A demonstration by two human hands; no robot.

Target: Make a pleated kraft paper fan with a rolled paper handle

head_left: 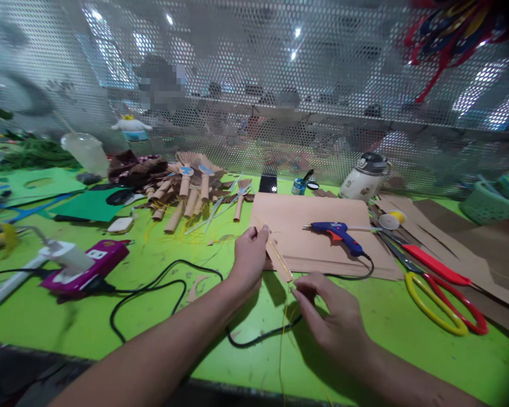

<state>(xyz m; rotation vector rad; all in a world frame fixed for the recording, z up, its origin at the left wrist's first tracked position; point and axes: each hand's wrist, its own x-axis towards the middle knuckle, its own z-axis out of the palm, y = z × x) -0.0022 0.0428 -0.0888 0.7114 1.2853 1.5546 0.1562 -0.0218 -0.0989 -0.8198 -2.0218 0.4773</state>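
My left hand (250,251) pinches the upper end of a small strip of brown paper (281,264), which slants down to the right. Thin yellow strings (283,333) run along the strip and hang from its lower end over the table's front edge. At that lower end, the thumb and fingertips of my right hand (328,308) are closed on the yellow strings. Just beyond my hands, a blue glue gun (337,234) with an orange trigger lies on a stack of brown paper (318,209), its nozzle pointing left.
Large red-and-yellow-handled scissors (436,299) lie at right. A purple power strip (87,268) sits left, its black cord (152,288) looping under my arms. Rolled brown paper pieces (190,192) are piled behind. A jug (363,176) and a perforated metal panel (237,68) stand at the back.
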